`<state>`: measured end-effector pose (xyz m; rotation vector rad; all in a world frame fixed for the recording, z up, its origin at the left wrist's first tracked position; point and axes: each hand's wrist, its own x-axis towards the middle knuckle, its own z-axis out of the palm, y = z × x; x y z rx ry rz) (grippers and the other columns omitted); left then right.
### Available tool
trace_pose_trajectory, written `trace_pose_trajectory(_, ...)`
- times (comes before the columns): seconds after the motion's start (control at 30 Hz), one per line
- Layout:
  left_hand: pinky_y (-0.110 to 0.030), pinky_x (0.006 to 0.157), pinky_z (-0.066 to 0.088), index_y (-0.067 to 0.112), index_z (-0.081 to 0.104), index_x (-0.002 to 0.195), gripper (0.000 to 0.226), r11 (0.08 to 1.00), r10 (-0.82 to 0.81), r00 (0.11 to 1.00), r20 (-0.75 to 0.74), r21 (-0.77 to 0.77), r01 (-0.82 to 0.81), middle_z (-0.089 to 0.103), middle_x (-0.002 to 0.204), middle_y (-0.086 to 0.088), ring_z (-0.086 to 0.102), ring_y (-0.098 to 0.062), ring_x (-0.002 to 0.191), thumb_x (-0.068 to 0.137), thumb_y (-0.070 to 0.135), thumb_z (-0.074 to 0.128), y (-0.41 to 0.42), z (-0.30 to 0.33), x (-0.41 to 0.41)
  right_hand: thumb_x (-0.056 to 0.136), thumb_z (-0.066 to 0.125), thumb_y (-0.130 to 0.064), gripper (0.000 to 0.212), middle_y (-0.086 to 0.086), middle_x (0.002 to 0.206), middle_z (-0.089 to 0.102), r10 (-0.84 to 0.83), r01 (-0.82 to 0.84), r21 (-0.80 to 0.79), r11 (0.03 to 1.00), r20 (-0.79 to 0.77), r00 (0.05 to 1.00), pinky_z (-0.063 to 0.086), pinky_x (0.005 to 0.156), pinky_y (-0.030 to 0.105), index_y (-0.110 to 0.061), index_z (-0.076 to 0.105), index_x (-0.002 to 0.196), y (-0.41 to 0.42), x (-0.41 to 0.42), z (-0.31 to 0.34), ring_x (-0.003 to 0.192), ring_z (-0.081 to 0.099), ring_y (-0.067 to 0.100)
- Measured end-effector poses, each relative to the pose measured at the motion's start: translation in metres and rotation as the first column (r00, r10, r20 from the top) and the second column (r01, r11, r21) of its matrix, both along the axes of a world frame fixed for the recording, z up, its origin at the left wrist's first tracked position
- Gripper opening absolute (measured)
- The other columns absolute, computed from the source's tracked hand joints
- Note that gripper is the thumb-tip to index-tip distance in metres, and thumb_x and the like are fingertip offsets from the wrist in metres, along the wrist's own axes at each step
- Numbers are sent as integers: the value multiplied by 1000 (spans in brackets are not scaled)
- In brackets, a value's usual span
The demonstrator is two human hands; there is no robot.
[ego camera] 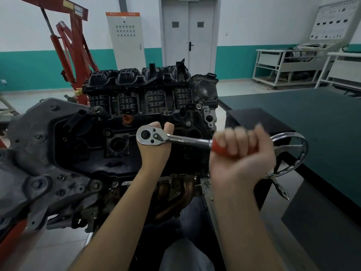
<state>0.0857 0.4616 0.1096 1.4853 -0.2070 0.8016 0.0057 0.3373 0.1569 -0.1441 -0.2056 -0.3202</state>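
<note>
Right grip: the red handle (216,147) of the ratchet wrench (181,139) is clasped in the right hand (242,153), with the fingers wrapped fully round it; the hand is blurred.
Left grip: the wrench's round head (149,136) is cupped from behind by the left hand (154,151), with a fingertip and the thumb curled over its upper edge.
Wrench position: it is held roughly level, head to the left and handle to the right, in front of the black cylinder head cover (93,151). Whether it is seated on a bolt cannot be told, as its underside is hidden.
Engine: a ribbed black intake manifold (136,89) is mounted above the cover, with a throttle body (205,89) at its right end. A rusty exhaust manifold (179,192) is seen between the forearms, and a grey cast housing (29,153) is fixed at the left end.
Right of the engine: a chrome handwheel (293,151) is partly hidden behind the right hand, and a dark green bench (312,114) stands beyond it.
Background: a red engine hoist (74,45), a grey control cabinet (127,40) and a double door (188,36) are ranged along the far wall.
</note>
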Motion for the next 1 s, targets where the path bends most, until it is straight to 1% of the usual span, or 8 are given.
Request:
trace_pose_trajectory(0.13,-9,41,21,20,20,49,57,1000,21,1000,-5,15,-21,23,37,16,22,-3,34,84,-7,56,-4,3,-2,79,44,-17,35,-7,39,25,-24,23,72,997,3,1000,33,42,20,-20,34,46,2,-8,-15,36,25,10)
trace_pose_trajectory(0.27,-10,41,23,21,26,48,54,999,18,1000,-4,28,-18,30,38,15,27,-3,37,86,-4,55,1,0,3,80,46,-14,36,-7,38,26,85,-80,-130,988,40,996,29,40,18,-20,34,46,-13,24,21,34,23,9)
trace_pose_trajectory(0.4,-10,41,23,32,40,39,44,997,-41,999,34,65,39,34,39,19,29,0,37,77,14,54,1,2,-1,91,42,-10,42,-6,38,27,215,-212,-280,936,-19,976,27,37,15,-17,35,50,-14,54,60,32,23,8)
trace_pose_trajectory(0.5,-13,41,22,30,38,38,44,998,-33,999,8,53,32,32,39,16,27,-2,38,76,15,54,1,4,-1,92,42,-11,41,-7,39,27,189,-187,-242,952,-12,982,27,37,16,-18,34,52,-11,48,56,33,23,8)
trace_pose_trajectory(0.67,-13,43,20,21,22,52,52,1000,-6,1000,-16,-21,5,22,43,15,20,-3,41,83,-6,54,3,4,-2,82,46,-18,35,-7,41,27,-30,30,-2,1000,14,999,34,43,21,-21,35,49,8,-7,-3,37,26,10)
trace_pose_trajectory(0.73,-13,43,21,20,22,52,52,1000,5,1000,-26,-28,-5,22,42,16,19,-3,40,84,-7,54,3,6,-3,81,46,-19,35,-6,41,28,-66,66,27,997,27,997,37,44,22,-20,36,48,14,-14,-13,38,28,11)
trace_pose_trajectory(0.87,-9,45,27,20,27,50,53,999,3,999,-44,51,0,32,37,15,30,-1,38,89,-3,54,5,7,1,76,47,-16,33,-7,39,25,-13,14,-22,1000,52,999,32,42,18,-21,33,47,0,8,8,35,23,10)
trace_pose_trajectory(1.0,-9,42,22,30,33,42,55,992,-64,998,-4,109,64,34,38,15,30,-1,37,83,2,56,7,3,-1,86,43,-12,41,-7,37,26,169,-158,-218,963,34,985,26,39,16,-19,34,46,-14,40,46,32,22,8)
